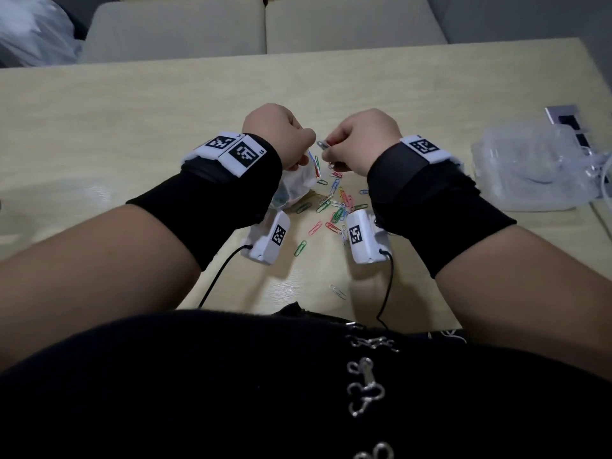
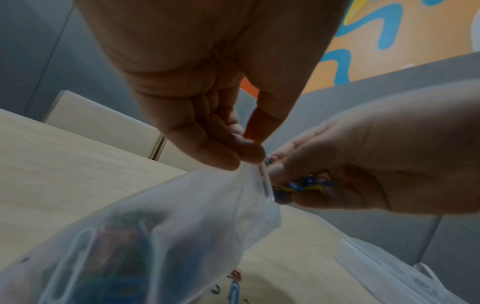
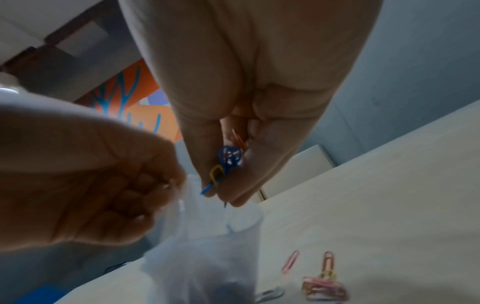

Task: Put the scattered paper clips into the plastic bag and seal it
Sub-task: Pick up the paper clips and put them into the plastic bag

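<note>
Pale wooden table [image 1: 132, 134] carries many loose paper clips [image 1: 334, 207]. Filling is the step in hand: left hand [image 1: 281, 137] pinches the plastic bag [image 2: 182, 216] at its mouth, right hand [image 3: 233, 144] clamps a few clips just beside it. Next, I think, they must drop inside.

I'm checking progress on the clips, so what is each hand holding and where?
The left hand pinches the plastic bag by its top edge. The right hand grips a small bunch of paper clips in its fingertips.
</note>
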The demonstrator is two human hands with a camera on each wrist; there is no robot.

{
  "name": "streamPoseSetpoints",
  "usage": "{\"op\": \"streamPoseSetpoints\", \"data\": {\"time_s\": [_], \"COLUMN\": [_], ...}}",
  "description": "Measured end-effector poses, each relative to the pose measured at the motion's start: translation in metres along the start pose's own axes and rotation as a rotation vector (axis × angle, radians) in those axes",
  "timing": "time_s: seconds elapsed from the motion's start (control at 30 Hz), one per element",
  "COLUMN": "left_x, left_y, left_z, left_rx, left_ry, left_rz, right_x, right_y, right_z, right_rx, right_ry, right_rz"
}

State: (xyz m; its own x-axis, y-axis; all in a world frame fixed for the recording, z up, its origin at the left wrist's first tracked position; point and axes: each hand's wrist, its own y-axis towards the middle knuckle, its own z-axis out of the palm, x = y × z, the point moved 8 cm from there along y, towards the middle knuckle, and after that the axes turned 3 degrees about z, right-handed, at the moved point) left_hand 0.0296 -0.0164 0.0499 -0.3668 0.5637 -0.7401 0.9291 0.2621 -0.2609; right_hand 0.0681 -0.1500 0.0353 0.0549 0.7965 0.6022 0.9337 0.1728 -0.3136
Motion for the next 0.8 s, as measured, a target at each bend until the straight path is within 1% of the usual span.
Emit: {"op": "streamPoseSetpoints", "data": {"time_s": [0.1,0.13,0.2,0.27,0.37,0.43,0.47,0.5,0.57,0.63,0.7,0.77,0.8], "left_x": [0.000,0.001,0.003,0.006,0.008,0.008,0.008,0.009,0.010,0.010,0.009,0.008,0.008], "left_y": [-0.001,-0.001,0.000,0.001,0.002,0.001,0.002,0.002,0.002,0.002,0.002,0.001,0.001], "left_z": [0.001,0.001,-0.001,-0.005,-0.007,-0.006,-0.006,-0.006,-0.006,-0.006,-0.006,-0.006,-0.007], "left_rx": [0.004,0.000,-0.011,-0.026,-0.033,-0.031,-0.032,-0.035,-0.036,-0.032,-0.026,-0.024,-0.021], "left_ry": [-0.005,-0.007,-0.014,-0.046,-0.077,-0.088,-0.091,-0.093,-0.088,-0.075,-0.063,-0.055,-0.049], "left_rz": [0.019,0.019,0.010,-0.008,-0.024,-0.027,-0.025,-0.024,-0.020,-0.014,-0.008,-0.007,-0.006], "right_x": [0.013,0.013,0.013,0.017,0.018,0.005,-0.006,-0.019,-0.056,-0.100,-0.137,-0.164,-0.171], "right_y": [0.002,0.003,0.003,0.002,-0.001,0.000,0.001,0.002,0.000,-0.006,-0.018,-0.024,-0.026], "right_z": [0.012,0.013,0.016,0.016,0.015,0.010,0.004,-0.003,-0.015,-0.026,-0.030,-0.027,-0.024], "right_rx": [0.056,0.069,0.132,0.147,0.103,0.021,-0.037,-0.094,-0.181,-0.229,-0.190,-0.074,-0.014], "right_ry": [-0.105,-0.098,0.054,0.159,0.283,0.348,0.326,0.284,0.086,-0.170,-0.374,-0.521,-0.563], "right_rz": [0.006,0.026,0.079,0.069,0.026,0.033,0.061,0.092,0.225,0.431,0.638,0.749,0.763]}}
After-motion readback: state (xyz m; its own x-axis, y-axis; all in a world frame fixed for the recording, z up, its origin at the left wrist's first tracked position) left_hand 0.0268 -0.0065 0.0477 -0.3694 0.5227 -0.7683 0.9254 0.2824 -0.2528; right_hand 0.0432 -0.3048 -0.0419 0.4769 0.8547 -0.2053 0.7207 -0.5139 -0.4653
